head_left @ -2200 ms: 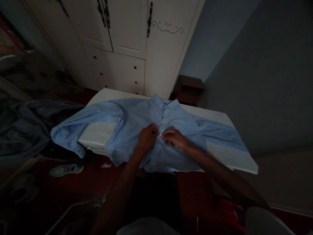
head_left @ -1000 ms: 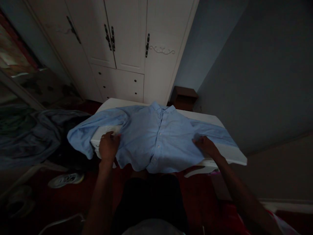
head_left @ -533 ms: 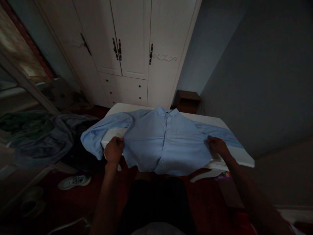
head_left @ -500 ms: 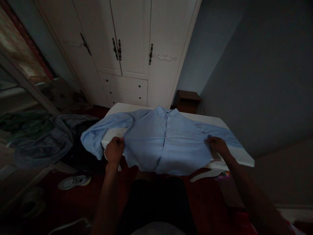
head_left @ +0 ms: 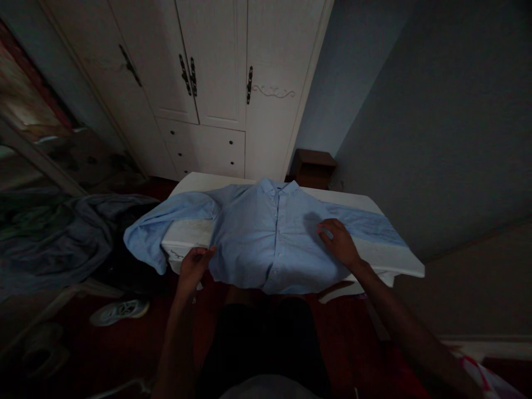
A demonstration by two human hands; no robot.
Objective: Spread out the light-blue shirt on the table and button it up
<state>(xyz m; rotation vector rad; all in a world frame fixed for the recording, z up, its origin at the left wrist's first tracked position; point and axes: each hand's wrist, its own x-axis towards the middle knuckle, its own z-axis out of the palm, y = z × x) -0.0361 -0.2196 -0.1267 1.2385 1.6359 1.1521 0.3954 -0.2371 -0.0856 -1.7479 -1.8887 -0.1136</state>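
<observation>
A light blue button-up shirt point(head_left: 249, 238) lies front side up on a white table point(head_left: 376, 252), collar at the far side and hem hanging over the near edge. Its left-side sleeve bends and droops off the table, while the other stretches out to the right. My left hand point(head_left: 194, 269) pinches the shirt's left side edge between thumb and fingers. Over the right half of the shirt front hovers my right hand point(head_left: 339, 244), fingers loosely bent with a gap to the thumb and nothing held. Whether its fingertips touch the cloth is hard to tell.
A white wardrobe point(head_left: 216, 66) with drawers stands behind the table, a small brown cabinet point(head_left: 313, 166) beside it. Grey and green clothes point(head_left: 83, 238) are heaped at left. A shoe point(head_left: 120, 312) lies on the red floor point(head_left: 344, 343); a grey wall rises at right.
My right hand has let go of the shirt's right edge and moved left over its front. My left hand still grips the left edge. The view has shifted slightly.
</observation>
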